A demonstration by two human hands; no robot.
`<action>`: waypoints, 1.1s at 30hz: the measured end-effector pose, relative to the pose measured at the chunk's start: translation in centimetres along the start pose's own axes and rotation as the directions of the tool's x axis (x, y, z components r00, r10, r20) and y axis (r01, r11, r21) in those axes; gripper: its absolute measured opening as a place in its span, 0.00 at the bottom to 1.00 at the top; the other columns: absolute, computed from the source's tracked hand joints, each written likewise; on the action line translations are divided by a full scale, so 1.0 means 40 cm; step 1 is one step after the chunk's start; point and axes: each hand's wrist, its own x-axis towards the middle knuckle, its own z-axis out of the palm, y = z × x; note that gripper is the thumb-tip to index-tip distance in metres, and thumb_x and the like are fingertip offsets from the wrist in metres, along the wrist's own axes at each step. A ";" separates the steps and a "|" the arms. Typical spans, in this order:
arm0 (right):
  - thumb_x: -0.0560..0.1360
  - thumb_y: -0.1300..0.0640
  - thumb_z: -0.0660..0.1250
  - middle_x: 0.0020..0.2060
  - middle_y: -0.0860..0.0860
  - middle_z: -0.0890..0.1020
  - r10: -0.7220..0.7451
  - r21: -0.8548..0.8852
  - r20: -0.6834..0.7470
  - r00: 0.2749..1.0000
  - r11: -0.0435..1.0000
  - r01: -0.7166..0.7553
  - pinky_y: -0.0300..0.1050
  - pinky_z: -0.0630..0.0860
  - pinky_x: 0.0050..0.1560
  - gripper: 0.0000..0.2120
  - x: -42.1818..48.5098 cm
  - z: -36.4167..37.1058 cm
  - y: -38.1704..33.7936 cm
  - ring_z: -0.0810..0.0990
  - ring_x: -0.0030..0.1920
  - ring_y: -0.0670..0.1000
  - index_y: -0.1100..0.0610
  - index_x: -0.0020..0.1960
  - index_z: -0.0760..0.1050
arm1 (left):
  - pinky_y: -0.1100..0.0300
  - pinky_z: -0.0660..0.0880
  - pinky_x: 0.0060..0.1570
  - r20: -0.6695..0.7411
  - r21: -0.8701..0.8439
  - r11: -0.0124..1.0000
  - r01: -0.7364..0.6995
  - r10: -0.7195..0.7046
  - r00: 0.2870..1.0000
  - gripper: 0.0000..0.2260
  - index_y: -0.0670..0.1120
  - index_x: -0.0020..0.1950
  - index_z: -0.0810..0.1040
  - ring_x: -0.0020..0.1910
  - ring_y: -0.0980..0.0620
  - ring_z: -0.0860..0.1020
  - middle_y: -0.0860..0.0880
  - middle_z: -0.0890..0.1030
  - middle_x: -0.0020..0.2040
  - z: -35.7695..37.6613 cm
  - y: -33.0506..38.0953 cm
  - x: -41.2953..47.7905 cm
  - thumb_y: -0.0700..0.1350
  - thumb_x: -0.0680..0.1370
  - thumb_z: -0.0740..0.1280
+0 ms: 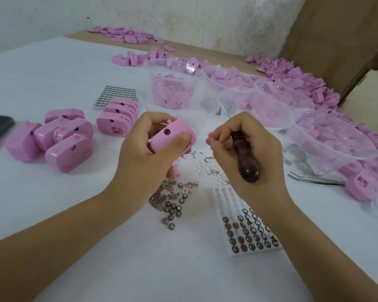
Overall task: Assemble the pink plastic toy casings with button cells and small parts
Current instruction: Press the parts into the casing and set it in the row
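Head view: left hand (144,149) fingers curled round pink casing (172,136) above worktop (74,214), right hand (244,149) gripping dark tool handle (247,164) and pinching tiny part (211,139), loose button cells (172,211) and cell tray (249,234) beneath, clear bowls (336,147) crowding right, finished casings (52,138) left.

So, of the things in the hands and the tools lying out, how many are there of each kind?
Pink casing, held in the left hand: 1
Wooden-handled tool, gripped in the right hand: 1
Tweezers, lying on the table: 1
Total: 3
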 end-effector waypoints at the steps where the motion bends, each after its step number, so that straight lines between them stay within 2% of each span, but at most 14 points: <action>1: 0.69 0.72 0.67 0.39 0.50 0.81 0.007 0.012 -0.003 1.000 1.000 -0.007 0.52 0.77 0.42 0.14 -0.001 -0.003 0.000 0.80 0.40 0.54 0.55 0.38 0.68 | 0.65 0.70 0.21 0.021 -0.012 1.000 0.004 -0.003 1.000 0.11 0.53 0.48 0.74 0.32 0.55 0.79 0.59 0.80 0.38 0.001 0.000 -0.001 0.47 0.67 0.69; 4: 0.71 0.69 0.68 0.39 0.50 0.82 0.009 0.029 0.013 1.000 1.000 -0.010 0.55 0.78 0.43 0.09 -0.005 -0.010 -0.004 0.81 0.42 0.56 0.58 0.40 0.70 | 0.64 0.72 0.22 0.086 -0.036 0.999 0.035 -0.032 0.996 0.11 0.53 0.51 0.75 0.35 0.55 0.81 0.61 0.79 0.38 0.002 0.001 -0.003 0.47 0.69 0.68; 7: 0.70 0.69 0.68 0.39 0.54 0.81 0.006 0.069 0.015 1.000 0.998 -0.007 0.51 0.79 0.44 0.07 -0.005 -0.012 -0.009 0.81 0.42 0.51 0.61 0.40 0.70 | 0.63 0.73 0.24 0.151 -0.046 0.998 0.050 -0.043 0.988 0.10 0.53 0.50 0.76 0.41 0.46 0.81 0.57 0.80 0.38 0.005 -0.005 -0.004 0.47 0.70 0.67; 9: 0.69 0.70 0.68 0.38 0.56 0.80 0.017 0.106 0.004 1.000 0.994 -0.017 0.50 0.79 0.43 0.09 -0.005 -0.010 -0.010 0.80 0.41 0.51 0.60 0.40 0.70 | 0.63 0.74 0.26 0.177 -0.065 0.996 0.063 -0.050 0.983 0.10 0.54 0.49 0.76 0.44 0.44 0.81 0.55 0.80 0.38 0.005 -0.011 -0.005 0.46 0.68 0.67; 13: 0.69 0.75 0.68 0.38 0.57 0.79 0.007 0.204 0.004 1.000 0.979 -0.007 0.49 0.80 0.41 0.12 -0.007 -0.006 -0.009 0.80 0.40 0.50 0.62 0.40 0.68 | 0.65 0.76 0.30 0.224 -0.073 0.996 0.042 -0.024 0.974 0.14 0.54 0.49 0.74 0.43 0.45 0.80 0.46 0.77 0.48 0.004 -0.020 -0.007 0.42 0.66 0.68; 15: 0.69 0.75 0.68 0.38 0.58 0.78 -0.025 0.218 0.013 1.000 0.976 0.022 0.40 0.78 0.39 0.12 -0.010 -0.002 -0.010 0.80 0.39 0.46 0.62 0.40 0.68 | 0.66 0.77 0.31 0.245 -0.068 0.997 0.024 -0.007 0.970 0.15 0.54 0.49 0.73 0.38 0.53 0.80 0.53 0.77 0.45 0.006 -0.021 -0.010 0.42 0.65 0.69; 17: 0.70 0.74 0.68 0.38 0.58 0.79 -0.050 0.195 0.010 0.999 0.980 0.047 0.38 0.77 0.40 0.12 -0.012 0.002 -0.011 0.80 0.40 0.45 0.61 0.40 0.68 | 0.66 0.77 0.32 0.260 -0.060 0.998 0.020 -0.004 0.966 0.16 0.55 0.49 0.72 0.35 0.59 0.80 0.61 0.77 0.40 0.006 -0.021 -0.011 0.42 0.66 0.69; 20: 0.70 0.70 0.69 0.38 0.53 0.81 -0.105 0.071 -0.019 0.994 0.992 0.106 0.44 0.78 0.43 0.12 -0.015 0.007 -0.012 0.81 0.42 0.48 0.57 0.39 0.69 | 0.64 0.78 0.33 0.284 -0.047 0.999 0.010 0.004 0.959 0.16 0.55 0.50 0.72 0.36 0.60 0.80 0.64 0.76 0.39 0.006 -0.020 -0.012 0.43 0.66 0.69; 25: 0.70 0.69 0.68 0.35 0.55 0.82 -0.198 -0.070 -0.072 0.977 0.979 0.194 0.49 0.76 0.38 0.16 -0.020 0.023 -0.017 0.82 0.39 0.54 0.50 0.39 0.68 | 0.66 0.78 0.34 0.296 -0.088 0.996 0.019 0.008 0.955 0.15 0.54 0.50 0.72 0.37 0.61 0.80 0.64 0.77 0.39 0.007 -0.019 -0.016 0.40 0.70 0.71; 27: 0.70 0.69 0.69 0.35 0.56 0.82 -0.181 -0.066 -0.078 0.980 0.982 0.176 0.47 0.76 0.38 0.16 -0.021 0.025 -0.016 0.81 0.39 0.53 0.50 0.39 0.68 | 0.66 0.78 0.34 0.301 -0.096 0.995 0.023 0.007 0.954 0.15 0.53 0.50 0.72 0.37 0.61 0.80 0.64 0.77 0.38 0.007 -0.020 -0.017 0.36 0.73 0.70; 31: 0.70 0.69 0.70 0.36 0.54 0.82 -0.143 -0.043 -0.067 0.987 0.989 0.140 0.36 0.76 0.40 0.13 -0.020 0.021 -0.016 0.81 0.41 0.44 0.54 0.39 0.70 | 0.66 0.78 0.34 0.303 -0.097 0.995 0.032 -0.001 0.953 0.16 0.53 0.50 0.72 0.37 0.60 0.80 0.62 0.77 0.39 0.009 -0.017 -0.018 0.34 0.73 0.70; 33: 0.70 0.68 0.69 0.36 0.54 0.81 -0.124 -0.042 -0.056 0.991 0.992 0.122 0.41 0.76 0.41 0.14 -0.017 0.019 -0.017 0.81 0.41 0.48 0.51 0.39 0.69 | 0.65 0.78 0.33 0.302 -0.096 0.995 0.034 -0.003 0.953 0.16 0.53 0.50 0.72 0.37 0.60 0.80 0.58 0.76 0.42 0.009 -0.016 -0.017 0.34 0.73 0.70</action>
